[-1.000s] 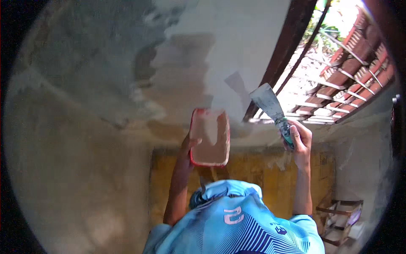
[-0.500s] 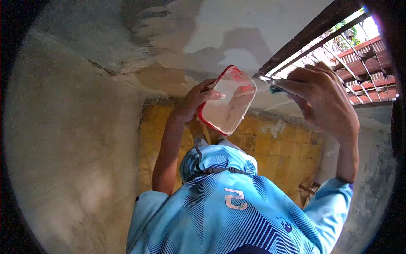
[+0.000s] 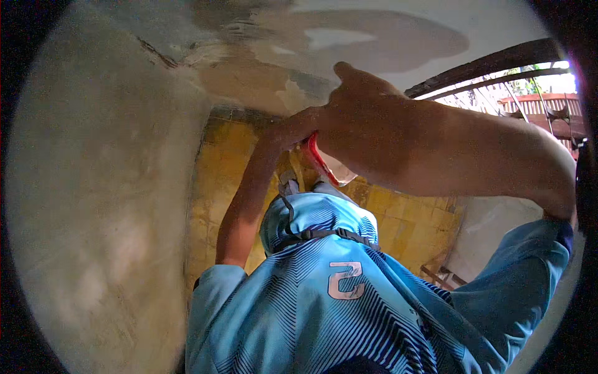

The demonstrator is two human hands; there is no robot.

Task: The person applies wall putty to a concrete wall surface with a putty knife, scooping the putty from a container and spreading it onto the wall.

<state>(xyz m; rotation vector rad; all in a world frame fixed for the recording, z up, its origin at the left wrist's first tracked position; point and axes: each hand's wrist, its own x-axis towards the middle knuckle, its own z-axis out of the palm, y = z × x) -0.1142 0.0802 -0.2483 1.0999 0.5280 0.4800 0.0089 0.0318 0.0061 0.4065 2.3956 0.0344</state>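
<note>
My left hand grips the side of a pale plastic tub with a red rim, which is tilted over the floor. Most of the tub is behind my right forearm. My right hand is reaching across in front of the wall, above the tub and close to my left hand. Its fingers curl away from me, with a knuckle or thumb sticking up. The putty knife, seen in it half a second ago with a dark green handle and metal blade, is now hidden behind the hand.
Ahead is a patchy wall with grey, brown and white areas. A plain grey wall rises on my left. Yellow tiles cover the floor. At the right is a barred window opening, and some brown pieces lie low beside the right wall.
My right hand has swung left from beside the window, and its forearm now covers most of the tub. The left hand keeps its hold. The view has shifted slightly.
</note>
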